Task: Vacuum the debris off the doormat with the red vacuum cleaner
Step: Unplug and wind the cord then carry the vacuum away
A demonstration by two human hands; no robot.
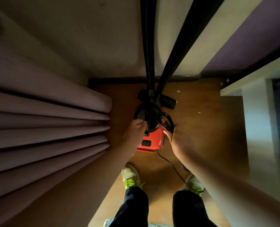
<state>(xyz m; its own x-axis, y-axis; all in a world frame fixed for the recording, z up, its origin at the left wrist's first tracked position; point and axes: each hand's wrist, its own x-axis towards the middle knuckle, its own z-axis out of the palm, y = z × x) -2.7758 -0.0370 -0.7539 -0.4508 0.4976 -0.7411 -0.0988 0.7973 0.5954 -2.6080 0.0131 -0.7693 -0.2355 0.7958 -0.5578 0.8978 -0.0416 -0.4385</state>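
Two hands are down at the red vacuum cleaner (pixel 152 140), which sits on the wooden floor (pixel 201 128) between them, close to the wall. The left hand (pixel 134 131) has its fingers curled at the black top of the machine, beside the strap or handle that runs up its middle; whether they grip it or only rest there cannot be told from this angle. The right hand (pixel 177 140) reaches in from the other side with its fingers fairly straight, the tips touching a looped bundle of black power cord (pixel 166 120) lying against the machine's flank. A clamped hold is not visible there.

Just beyond the fingers, the black hose (pixel 148 46) and the black wand (pixel 181 38) rise steeply toward the camera, and the floor nozzle (pixel 168 102) lies on the boards right behind the machine. A loose length of cord trails back from the machine toward the person's shoes (pixel 131 176). To the left of the left hand hang folded curtains (pixel 45 112).

The task looks barely begun: the cord seems yet to be unwound, and nothing shows the machine plugged in or running. A pale textured edge at the very bottom, behind the feet, may be the doormat (pixel 109 222), though too little shows to be sure. No suction has reached it; small white scraps lie on the floor far from the fingers.

No container's contents are visible; the vacuum's dust chamber is closed.
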